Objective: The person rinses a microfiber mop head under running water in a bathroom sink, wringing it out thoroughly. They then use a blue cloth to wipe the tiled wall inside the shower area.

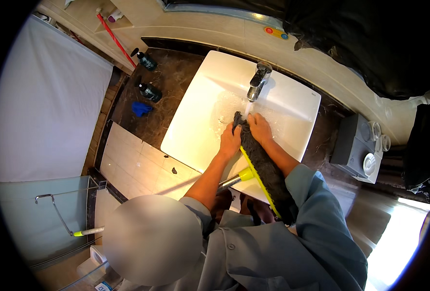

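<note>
A flat mop with wet, dark grey fibres and a lime-green frame slants over the white washbasin. My left hand grips the fibres near the mop's far end, thumb on top. On the other side, my right hand holds the same end, its fingertips close to the stream. Water runs from the chrome tap onto that end and spreads in the basin. The mop's metal handle passes under my left forearm. Its near end lies against my right sleeve.
Two dark pump bottles and a crumpled blue cloth sit on the brown stone counter. A red pole leans at the back left. Right of the basin stands a grey box with glasses beside it. Black plastic sheeting hangs above.
</note>
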`<action>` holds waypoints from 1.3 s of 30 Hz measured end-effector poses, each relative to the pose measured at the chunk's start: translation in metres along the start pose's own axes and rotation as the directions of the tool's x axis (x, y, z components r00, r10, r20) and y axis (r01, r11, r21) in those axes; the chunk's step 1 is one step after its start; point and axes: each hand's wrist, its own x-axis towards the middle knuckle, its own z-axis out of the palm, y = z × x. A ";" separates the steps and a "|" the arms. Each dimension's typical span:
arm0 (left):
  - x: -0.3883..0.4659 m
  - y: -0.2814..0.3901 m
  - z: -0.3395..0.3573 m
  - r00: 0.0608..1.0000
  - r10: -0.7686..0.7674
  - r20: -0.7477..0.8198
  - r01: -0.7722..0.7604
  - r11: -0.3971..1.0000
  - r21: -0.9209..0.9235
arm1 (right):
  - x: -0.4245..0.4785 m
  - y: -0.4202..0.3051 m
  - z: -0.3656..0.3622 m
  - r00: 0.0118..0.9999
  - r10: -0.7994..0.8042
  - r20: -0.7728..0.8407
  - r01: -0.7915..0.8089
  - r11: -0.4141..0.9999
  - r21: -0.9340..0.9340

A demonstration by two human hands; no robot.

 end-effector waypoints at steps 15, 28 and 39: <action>0.005 0.021 -0.025 0.936 -0.276 0.217 0.307 0.944 -0.122 | 0.014 -0.043 0.000 0.896 -0.063 0.439 0.258 0.878 -0.402; 0.021 0.013 -0.025 0.945 0.287 -0.157 -0.211 0.901 0.379 | 0.039 0.014 -0.010 0.937 -0.262 0.231 0.314 0.922 -0.228; 0.030 -0.039 0.006 0.958 0.260 -0.118 -0.276 0.951 -0.138 | -0.012 -0.028 -0.011 0.836 -0.228 0.499 0.232 0.971 0.055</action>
